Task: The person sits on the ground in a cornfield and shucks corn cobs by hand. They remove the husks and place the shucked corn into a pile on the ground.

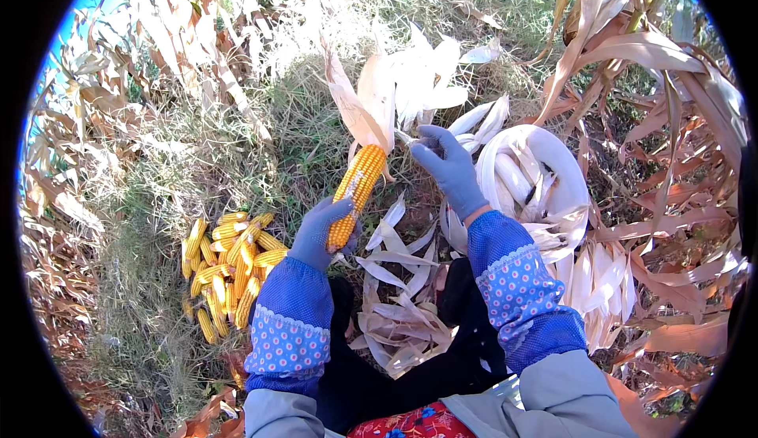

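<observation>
My left hand (323, 230), in a grey-blue glove, grips the lower end of a bare yellow ear of corn (361, 186). The ear tilts up and to the right. Pale dry husk (376, 103) fans out from its far end. Just right of that end, my right hand (444, 162), gloved alike, has its fingers curled on a thin pale strip of the husk; the fingertips are partly hidden. Left of my left hand, a pile of husked corn ears (231, 269) lies on the grass.
A white sack (574, 171) with its rim rolled back holds husk-covered ears, right of my right hand. Loose husks (402, 325) litter the ground between my legs. More husks (426, 76) lie ahead in bright sun. Dry corn stalks (639, 17) stand at right and upper left.
</observation>
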`<state>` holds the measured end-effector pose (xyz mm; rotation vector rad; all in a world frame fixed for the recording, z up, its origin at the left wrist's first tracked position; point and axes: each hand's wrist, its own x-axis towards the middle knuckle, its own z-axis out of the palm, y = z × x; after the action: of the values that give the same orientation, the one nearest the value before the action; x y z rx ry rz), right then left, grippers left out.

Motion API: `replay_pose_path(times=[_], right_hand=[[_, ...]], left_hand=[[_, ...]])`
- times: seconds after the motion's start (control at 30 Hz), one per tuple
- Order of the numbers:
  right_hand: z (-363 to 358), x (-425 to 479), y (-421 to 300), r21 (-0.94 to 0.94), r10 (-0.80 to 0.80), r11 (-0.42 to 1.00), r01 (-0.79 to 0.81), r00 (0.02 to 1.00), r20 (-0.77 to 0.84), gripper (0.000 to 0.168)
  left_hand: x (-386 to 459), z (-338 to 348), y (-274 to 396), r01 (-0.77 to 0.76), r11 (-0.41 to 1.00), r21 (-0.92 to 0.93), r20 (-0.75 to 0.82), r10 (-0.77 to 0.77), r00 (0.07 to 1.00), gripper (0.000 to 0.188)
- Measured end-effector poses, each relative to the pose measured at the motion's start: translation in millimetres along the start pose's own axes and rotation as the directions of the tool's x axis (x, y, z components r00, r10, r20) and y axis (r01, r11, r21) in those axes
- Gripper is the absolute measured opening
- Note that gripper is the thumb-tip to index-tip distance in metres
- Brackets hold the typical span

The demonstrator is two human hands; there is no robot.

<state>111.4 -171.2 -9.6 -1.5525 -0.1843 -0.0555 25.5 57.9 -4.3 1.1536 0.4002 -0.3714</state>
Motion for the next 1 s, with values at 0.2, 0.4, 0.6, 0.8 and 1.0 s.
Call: replay_pose_path(times=[0.2,0.4,0.6,0.8,1.0], right_hand=[[-1,4,-1,-0.17,-0.101,0.983,0.07,0.978,-0.18,0.029],[-24,12,-7,0.339,0.105,0.941,-0.001,0.952,-0.287,0.026],[-39,11,-12,0.44,0.083,0.896,-0.061,0.996,-0.031,0.042],[-25,4,-1,-0.103,-0.054,0.992,0.071,0.985,0.166,0.105],[2,6,-7,-0.158,-0.173,0.977,0.145,0.969,-0.176,0.074]], left_hand=[[-1,17,-8,-0.075,0.984,0.159,0.081,0.063,0.995,0.049],[-5,22,-10,-0.107,0.986,0.125,0.181,0.084,0.98,0.053],[-7,26,-9,-0.141,0.985,0.103,0.209,0.118,0.971,0.052],[-1,28,-11,-0.085,0.993,0.086,0.192,0.067,0.979,0.05],[3,31,-17,0.039,0.979,0.2,0.291,-0.098,0.952,0.055]])
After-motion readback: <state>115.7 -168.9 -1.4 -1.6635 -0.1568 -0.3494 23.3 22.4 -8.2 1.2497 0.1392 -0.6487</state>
